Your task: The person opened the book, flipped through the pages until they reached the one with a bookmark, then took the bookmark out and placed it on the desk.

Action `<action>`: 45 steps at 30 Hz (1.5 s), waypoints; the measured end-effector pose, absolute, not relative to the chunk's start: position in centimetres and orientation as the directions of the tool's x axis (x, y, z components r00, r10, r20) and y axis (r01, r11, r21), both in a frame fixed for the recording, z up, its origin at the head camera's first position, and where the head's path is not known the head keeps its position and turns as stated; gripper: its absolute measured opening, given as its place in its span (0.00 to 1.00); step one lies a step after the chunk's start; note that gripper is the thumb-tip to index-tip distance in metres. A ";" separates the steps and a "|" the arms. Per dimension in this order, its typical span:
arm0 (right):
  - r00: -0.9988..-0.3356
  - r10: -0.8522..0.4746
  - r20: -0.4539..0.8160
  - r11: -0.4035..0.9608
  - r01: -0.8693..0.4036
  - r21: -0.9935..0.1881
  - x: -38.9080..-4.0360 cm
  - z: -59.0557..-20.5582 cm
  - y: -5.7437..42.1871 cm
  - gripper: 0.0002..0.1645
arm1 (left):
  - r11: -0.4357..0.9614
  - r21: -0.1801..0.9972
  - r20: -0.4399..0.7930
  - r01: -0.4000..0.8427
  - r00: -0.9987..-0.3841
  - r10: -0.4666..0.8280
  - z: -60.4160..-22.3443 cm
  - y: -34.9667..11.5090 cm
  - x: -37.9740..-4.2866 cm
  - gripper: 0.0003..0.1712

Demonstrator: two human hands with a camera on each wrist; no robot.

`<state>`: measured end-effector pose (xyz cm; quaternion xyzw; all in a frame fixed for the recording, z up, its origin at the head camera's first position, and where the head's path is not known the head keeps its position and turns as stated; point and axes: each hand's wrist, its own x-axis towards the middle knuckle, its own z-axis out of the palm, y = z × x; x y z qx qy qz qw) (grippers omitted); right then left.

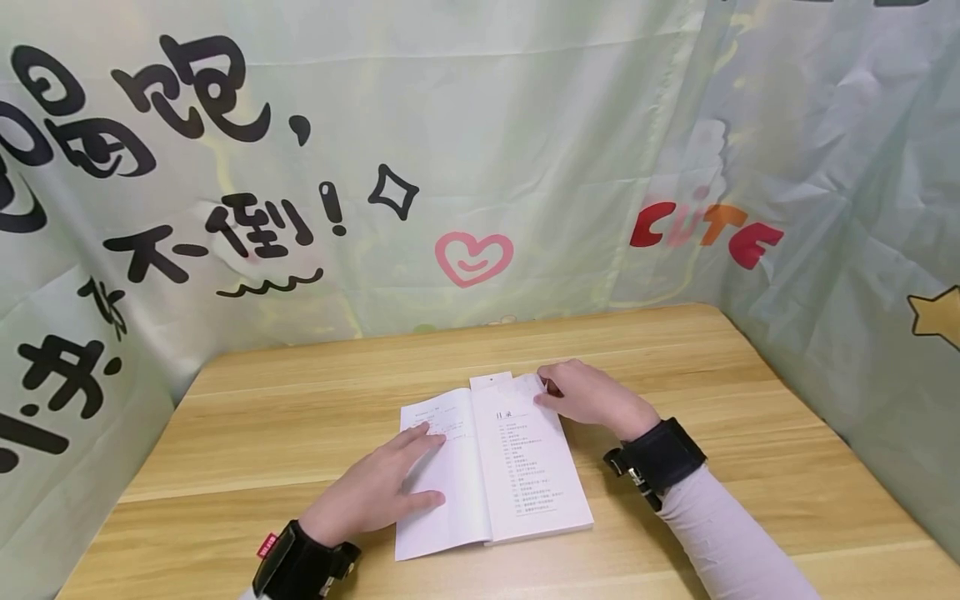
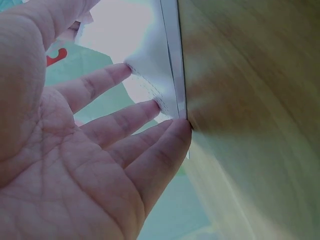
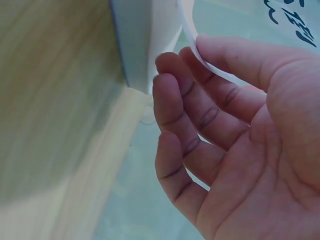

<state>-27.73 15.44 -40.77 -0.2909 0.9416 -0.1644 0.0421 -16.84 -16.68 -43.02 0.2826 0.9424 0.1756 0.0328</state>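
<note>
An open book (image 1: 528, 467) lies on the wooden table, its right side thick with pages and headed by two large characters. My left hand (image 1: 375, 487) rests on the left page (image 1: 450, 500), fingers spread and fairly straight; in the left wrist view the fingertips (image 2: 156, 106) touch the paper. At the upper right corner of the book, my right hand (image 1: 588, 396) pinches a page between thumb and index finger. The right wrist view shows that page (image 3: 187, 22) curving up away from the page block (image 3: 135, 40). A white card (image 1: 491, 381) with a small hole sticks out past the book's top edge.
The table (image 1: 300, 417) has light wood grain and ends at a pale printed cloth (image 1: 525, 150) hung behind it and along both sides. Black straps with small devices sit on both wrists, the right strap (image 1: 660, 458) near the book's right side.
</note>
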 end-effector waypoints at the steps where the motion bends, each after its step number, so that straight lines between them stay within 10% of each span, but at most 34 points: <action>1: -0.824 -0.567 0.017 0.772 -0.538 -0.340 -27.7 -40.6 15.5 0.14 | 0.778 0.351 0.036 0.521 -0.838 0.544 -43.0 -16.7 -16.8 0.41; 45: -0.645 -0.764 -0.031 0.536 -0.606 -0.587 -25.6 -36.7 16.0 0.08 | 0.769 0.348 0.056 0.536 -0.831 0.554 -42.7 -17.4 -16.9 0.35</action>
